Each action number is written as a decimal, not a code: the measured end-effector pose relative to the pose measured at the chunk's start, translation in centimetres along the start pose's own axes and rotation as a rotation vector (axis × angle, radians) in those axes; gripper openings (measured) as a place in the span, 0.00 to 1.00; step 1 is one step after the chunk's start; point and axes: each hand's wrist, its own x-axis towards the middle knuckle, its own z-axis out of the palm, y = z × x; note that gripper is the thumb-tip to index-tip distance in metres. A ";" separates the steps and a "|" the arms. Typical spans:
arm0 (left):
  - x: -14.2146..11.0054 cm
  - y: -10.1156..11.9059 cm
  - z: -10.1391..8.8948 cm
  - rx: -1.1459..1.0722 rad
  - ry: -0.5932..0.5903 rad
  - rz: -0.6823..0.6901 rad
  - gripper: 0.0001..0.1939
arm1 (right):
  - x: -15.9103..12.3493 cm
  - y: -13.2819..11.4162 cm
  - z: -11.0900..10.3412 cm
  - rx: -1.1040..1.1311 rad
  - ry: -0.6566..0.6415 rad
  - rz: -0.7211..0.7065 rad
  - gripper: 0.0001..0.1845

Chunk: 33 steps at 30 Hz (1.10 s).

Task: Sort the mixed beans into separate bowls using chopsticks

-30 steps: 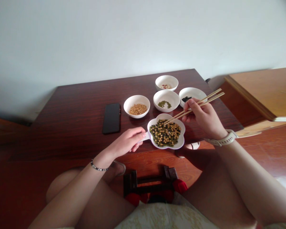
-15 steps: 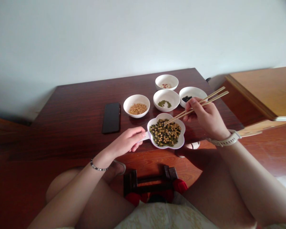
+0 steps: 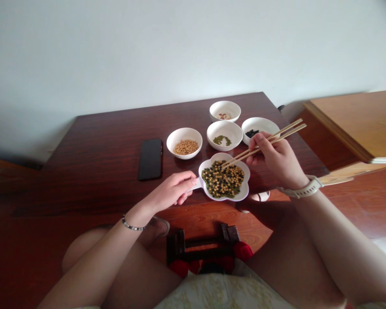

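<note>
A flower-shaped white dish (image 3: 241, 195) full of mixed yellow, green and dark beans sits at the near edge of a dark wooden table (image 3: 109, 146). My left hand (image 3: 172, 191) is closed on the dish's short handle. My right hand (image 3: 278, 159) grips a pair of wooden chopsticks (image 3: 263, 143); their tips rest among the beans at the dish's far side. Behind it stand small white bowls: one with yellow beans (image 3: 184, 143), one with green beans (image 3: 224, 135), one with dark beans (image 3: 260, 128).
A fourth white bowl (image 3: 225, 111) with a few pale pieces stands farthest back. A black phone (image 3: 151, 158) lies face down left of the bowls. A lighter wooden cabinet (image 3: 357, 124) is at the right. A small dark stool (image 3: 206, 246) stands between my knees.
The chopsticks and my right hand shifted very slightly; the tips stay in the bean dish. My left hand has not moved.
</note>
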 end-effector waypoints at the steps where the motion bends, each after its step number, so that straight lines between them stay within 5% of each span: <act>1: 0.0 0.0 0.0 0.007 0.000 0.000 0.22 | 0.0 0.1 0.0 0.001 0.003 -0.004 0.40; 12: 0.0 0.5 0.1 0.018 0.004 -0.010 0.23 | 2.1 0.0 0.9 0.251 0.123 -0.042 0.35; 19: -0.3 1.4 0.0 0.052 -0.026 -0.055 0.21 | 5.9 0.2 4.9 0.312 0.165 -0.122 0.33; 25: -0.2 1.2 0.5 0.026 0.048 -0.045 0.21 | 6.3 0.0 8.2 0.249 0.085 -0.113 0.31; 33: -0.3 1.9 -0.3 0.032 -0.037 -0.065 0.18 | 5.5 -0.3 5.2 0.221 0.111 -0.135 0.31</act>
